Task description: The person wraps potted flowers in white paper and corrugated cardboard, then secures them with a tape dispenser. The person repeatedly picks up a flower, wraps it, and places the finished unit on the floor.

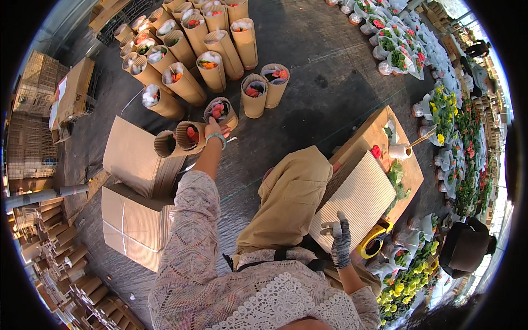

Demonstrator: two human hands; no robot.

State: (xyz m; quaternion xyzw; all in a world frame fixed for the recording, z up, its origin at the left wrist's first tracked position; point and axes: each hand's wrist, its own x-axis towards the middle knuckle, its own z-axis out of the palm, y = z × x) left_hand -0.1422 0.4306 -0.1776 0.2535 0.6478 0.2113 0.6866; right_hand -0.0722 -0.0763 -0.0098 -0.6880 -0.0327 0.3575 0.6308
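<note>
My bare left hand (216,128), with a band at the wrist, is at the near side of a corrugated cardboard tube (232,120) that holds a pink flower; whether it grips the tube is unclear. Two more flower tubes (190,136) stand just left of that hand, by a stack of flat cardboard (128,152). My right hand (341,239), in a grey glove with some bare fingertips, lies over a corrugated cardboard sheet (359,198), fingers spread. A yellow tape dispenser (373,243) is right of it. Beyond the sheet, a red flower (375,151) and leaves rest on a wooden board (406,181).
Many cardboard tubes with flowers (185,49) stand ahead on the dark floor. A strapped cardboard bundle (132,231) lies at my left. Rows of wrapped potted flowers (443,107) line the right side. A person in dark clothing (464,247) is at the far right.
</note>
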